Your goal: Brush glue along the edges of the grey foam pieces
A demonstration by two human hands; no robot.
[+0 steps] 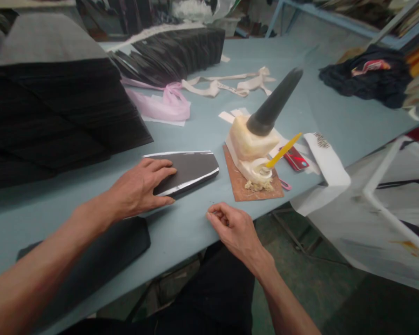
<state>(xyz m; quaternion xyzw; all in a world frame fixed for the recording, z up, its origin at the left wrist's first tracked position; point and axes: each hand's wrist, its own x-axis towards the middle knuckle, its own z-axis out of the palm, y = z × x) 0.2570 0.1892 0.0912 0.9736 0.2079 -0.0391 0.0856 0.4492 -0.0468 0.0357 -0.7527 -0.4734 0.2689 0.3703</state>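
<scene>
My left hand point(139, 188) lies with its fingers spread on a dark tapered panel point(192, 166), which has white strips along its long edges. The hand covers the panel's near left end. Just above the table's front edge, my right hand point(235, 228) has its fingers curled and pinched together. Whatever they may hold is too small or hidden to make out. Under my left forearm lies another black piece point(125, 246), partly covered by the arm.
Right of the panel, a brown board point(235, 184) bears a glue-crusted pot point(254, 170) with a yellow stick point(284, 150) and a tall black cone point(275, 102). Stacked black pieces point(56, 116) stand left. Behind lie a pink strip point(176, 102), pale ribbons point(244, 86) and dark cloth point(370, 77).
</scene>
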